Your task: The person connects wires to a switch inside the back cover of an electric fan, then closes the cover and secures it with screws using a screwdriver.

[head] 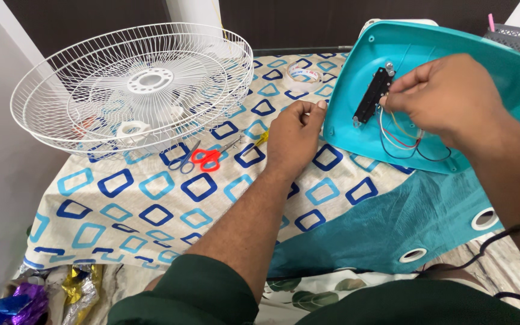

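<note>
A turquoise plastic fan housing (452, 60) lies tilted on the patterned cloth, its inside facing me. A black switch block (372, 96) is fixed inside it, with thin coloured wires (401, 144) trailing from it. My right hand (446, 96) pinches the wires right beside the switch block. My left hand (293, 135) grips the housing's left edge, thumb on the rim.
A white wire fan guard (61, 96) with a second guard stacked inside it rests at the left. Red-and-grey scissors (203, 157) and a yellow-handled tool (260, 139) lie beside my left hand. A tape roll (304, 75) sits behind. Grey mesh basket (516, 37) at far right.
</note>
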